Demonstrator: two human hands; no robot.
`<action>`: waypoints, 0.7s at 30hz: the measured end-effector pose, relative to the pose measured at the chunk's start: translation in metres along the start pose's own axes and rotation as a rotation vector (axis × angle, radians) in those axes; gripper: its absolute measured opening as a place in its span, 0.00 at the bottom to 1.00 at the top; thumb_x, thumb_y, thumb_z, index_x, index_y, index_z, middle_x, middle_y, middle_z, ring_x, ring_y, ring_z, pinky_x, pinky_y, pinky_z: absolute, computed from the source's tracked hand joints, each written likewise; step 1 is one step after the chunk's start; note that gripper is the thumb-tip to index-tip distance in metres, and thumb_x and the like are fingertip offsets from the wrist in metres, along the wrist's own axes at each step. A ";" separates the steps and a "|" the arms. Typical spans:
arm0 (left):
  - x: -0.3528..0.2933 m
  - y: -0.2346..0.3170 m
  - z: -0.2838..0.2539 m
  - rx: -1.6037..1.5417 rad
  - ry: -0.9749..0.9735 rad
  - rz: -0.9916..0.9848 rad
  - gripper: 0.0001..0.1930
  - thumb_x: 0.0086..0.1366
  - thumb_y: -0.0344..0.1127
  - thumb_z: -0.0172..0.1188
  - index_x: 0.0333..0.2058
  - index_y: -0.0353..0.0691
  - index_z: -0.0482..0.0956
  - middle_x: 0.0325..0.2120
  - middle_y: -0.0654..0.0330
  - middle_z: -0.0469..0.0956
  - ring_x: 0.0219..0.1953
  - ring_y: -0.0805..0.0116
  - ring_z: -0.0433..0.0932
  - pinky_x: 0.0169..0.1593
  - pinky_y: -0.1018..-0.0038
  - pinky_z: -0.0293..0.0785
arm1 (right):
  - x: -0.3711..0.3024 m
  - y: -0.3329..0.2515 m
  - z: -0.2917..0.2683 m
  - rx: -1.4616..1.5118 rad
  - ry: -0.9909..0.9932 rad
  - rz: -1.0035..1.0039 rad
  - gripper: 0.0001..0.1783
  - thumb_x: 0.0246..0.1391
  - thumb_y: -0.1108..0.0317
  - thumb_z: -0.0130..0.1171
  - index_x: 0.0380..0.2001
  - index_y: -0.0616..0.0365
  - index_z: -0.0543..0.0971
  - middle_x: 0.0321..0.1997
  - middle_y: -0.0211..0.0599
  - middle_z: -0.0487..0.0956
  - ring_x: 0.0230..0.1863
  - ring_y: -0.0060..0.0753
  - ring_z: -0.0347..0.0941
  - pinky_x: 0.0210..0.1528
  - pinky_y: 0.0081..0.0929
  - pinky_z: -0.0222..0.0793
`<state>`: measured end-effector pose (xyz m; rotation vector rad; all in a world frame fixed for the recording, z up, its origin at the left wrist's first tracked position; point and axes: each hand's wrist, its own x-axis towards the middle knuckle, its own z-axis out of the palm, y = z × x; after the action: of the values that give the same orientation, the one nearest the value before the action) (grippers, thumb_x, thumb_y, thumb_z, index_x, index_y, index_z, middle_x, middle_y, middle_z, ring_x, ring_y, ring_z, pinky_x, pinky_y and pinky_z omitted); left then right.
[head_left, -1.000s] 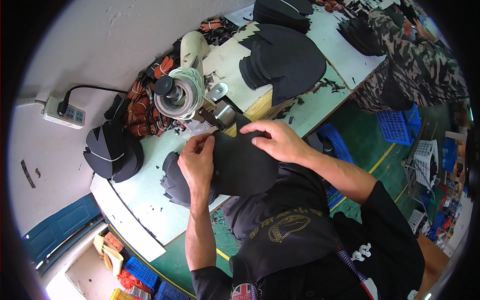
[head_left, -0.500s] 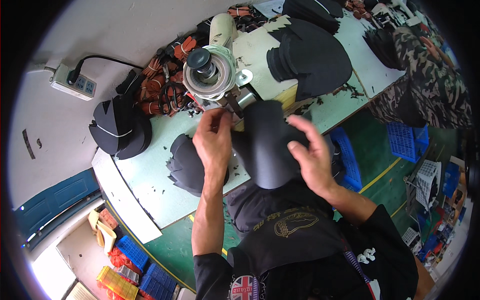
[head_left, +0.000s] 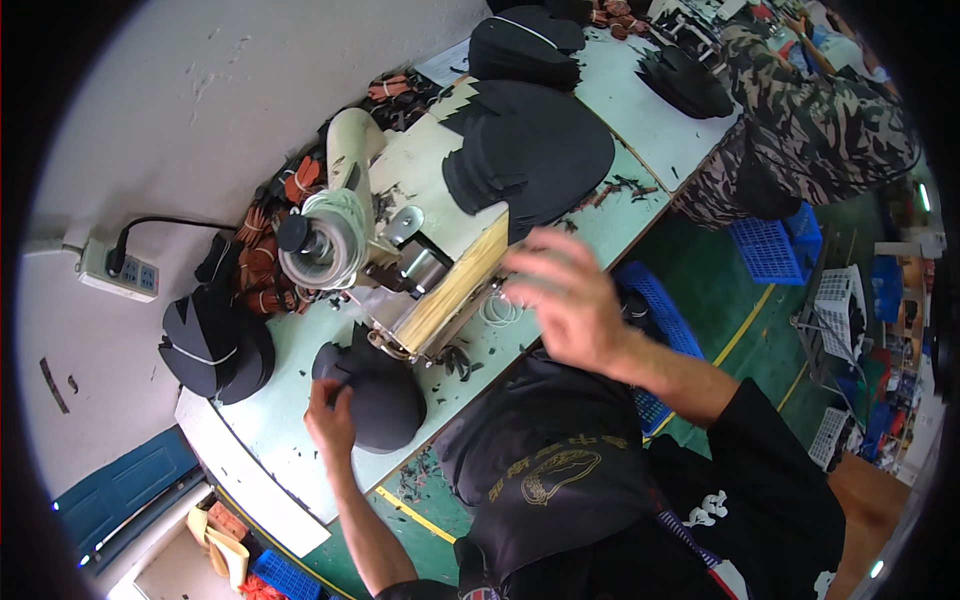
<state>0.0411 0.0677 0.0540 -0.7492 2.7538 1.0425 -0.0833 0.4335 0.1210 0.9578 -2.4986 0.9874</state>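
Note:
My left hand [head_left: 330, 420] rests on the left edge of a black cap piece [head_left: 385, 400], fingers curled on it. The piece lies on a small pile on the pale green table [head_left: 290, 420]. Just behind it stands the white sewing machine [head_left: 370, 240] with its wooden front plate [head_left: 450, 295]. Blurred by motion, my right hand [head_left: 570, 300] hangs in the air right of the machine, fingers spread and holding nothing. A big stack of black cut pieces [head_left: 530, 150] lies on the machine's far side.
Finished black caps [head_left: 215, 345] are stacked at the table's left end, brown straps [head_left: 265, 255] behind them. A power strip [head_left: 120, 272] hangs on the wall. A person in camouflage clothing [head_left: 820, 110] sits at the top right. Blue crates [head_left: 770, 250] stand on the green floor.
Both hands held a black cap piece at the machine. My left hand has brought it down onto the pile at the left; my right hand has let go and risen to the right.

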 end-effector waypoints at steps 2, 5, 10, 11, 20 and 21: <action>-0.011 0.018 -0.025 -0.318 -0.377 -0.063 0.11 0.58 0.27 0.65 0.40 0.34 0.82 0.33 0.59 0.83 0.35 0.73 0.78 0.42 0.76 0.73 | -0.016 -0.023 0.017 0.370 -0.212 0.031 0.15 0.47 0.74 0.61 0.39 0.47 0.85 0.61 0.41 0.72 0.64 0.54 0.63 0.65 0.49 0.61; -0.013 0.083 -0.026 -0.283 -0.462 0.106 0.11 0.62 0.28 0.63 0.43 0.34 0.82 0.35 0.59 0.83 0.39 0.73 0.78 0.44 0.77 0.72 | -0.028 -0.038 0.043 0.866 -0.581 0.253 0.14 0.55 0.61 0.65 0.45 0.42 0.84 0.72 0.49 0.57 0.70 0.55 0.56 0.70 0.44 0.51; 0.013 0.115 0.030 -0.583 -0.153 0.021 0.11 0.65 0.33 0.61 0.45 0.36 0.82 0.35 0.58 0.84 0.37 0.80 0.78 0.43 0.79 0.73 | -0.001 -0.034 0.039 1.071 -0.467 0.745 0.18 0.56 0.76 0.54 0.51 0.61 0.77 0.49 0.36 0.79 0.47 0.23 0.75 0.51 0.23 0.70; 0.017 0.119 0.038 -0.554 -0.093 -0.013 0.12 0.63 0.36 0.63 0.43 0.36 0.83 0.31 0.58 0.84 0.33 0.80 0.79 0.40 0.79 0.73 | 0.001 -0.026 0.043 0.975 -0.435 0.703 0.18 0.56 0.76 0.54 0.50 0.61 0.77 0.46 0.36 0.80 0.46 0.23 0.75 0.51 0.23 0.70; 0.022 0.151 0.043 -0.300 0.109 -0.143 0.12 0.59 0.39 0.65 0.35 0.34 0.83 0.26 0.55 0.84 0.29 0.71 0.82 0.37 0.75 0.75 | 0.054 -0.010 0.045 0.465 -0.556 0.612 0.18 0.52 0.76 0.50 0.46 0.63 0.81 0.40 0.44 0.83 0.41 0.26 0.79 0.46 0.23 0.71; 0.024 0.152 0.045 -0.299 0.125 -0.107 0.13 0.59 0.39 0.65 0.35 0.34 0.83 0.26 0.54 0.84 0.29 0.70 0.82 0.37 0.74 0.75 | 0.051 -0.008 0.044 0.471 -0.546 0.654 0.18 0.52 0.76 0.50 0.46 0.63 0.80 0.40 0.44 0.83 0.40 0.27 0.79 0.45 0.23 0.72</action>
<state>-0.0569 0.1849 0.1040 -1.0201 2.6518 1.4491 -0.1166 0.3740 0.1177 0.5563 -3.2186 1.7702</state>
